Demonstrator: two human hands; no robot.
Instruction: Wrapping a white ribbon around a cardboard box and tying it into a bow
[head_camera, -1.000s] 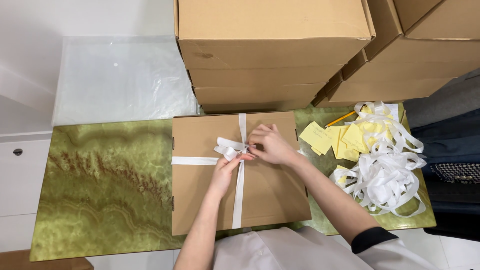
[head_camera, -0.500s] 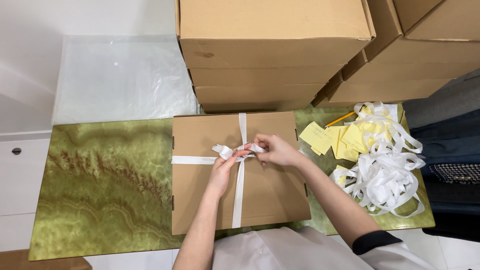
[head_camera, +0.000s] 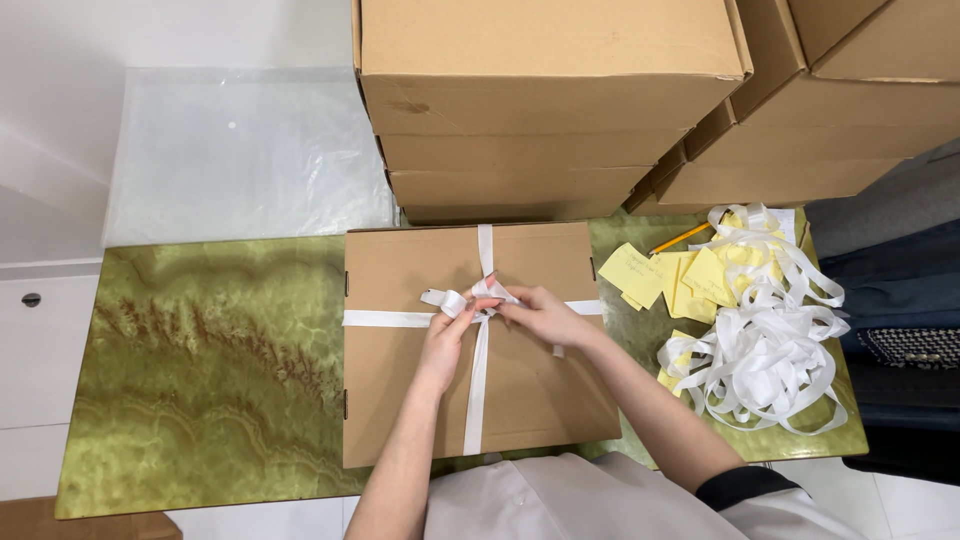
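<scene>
White ribbon lengthwise across flat box

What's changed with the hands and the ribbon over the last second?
The right hand has slid right off the crossing and now pinches the white ribbon at the knot. The left hand has kept its grip, with a ribbon loop now sticking out to the left. The flat cardboard box, ribbon pile and yellow notes haven't moved.
</scene>
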